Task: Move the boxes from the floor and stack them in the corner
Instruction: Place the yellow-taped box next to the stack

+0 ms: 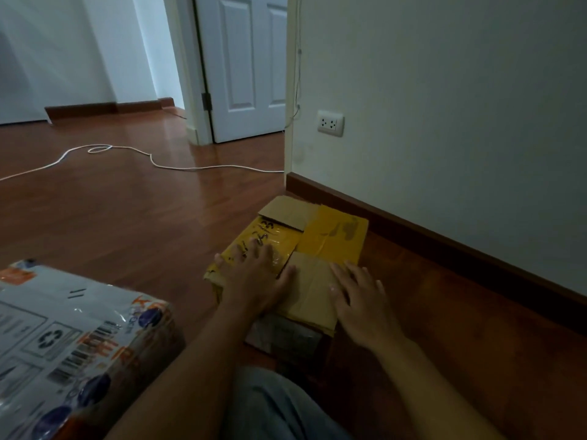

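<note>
Plastic-wrapped box (73, 338) still unstacked left of the yellow taped box (320, 236), which sits on the floor by the skirting board (444, 236); left hand (257, 274) and right hand (362, 300) lie flat, ungripping, on it: early stage.

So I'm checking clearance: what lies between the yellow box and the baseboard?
Only bare wooden floor, per the head view, between the yellow box and the baseboard.
</note>
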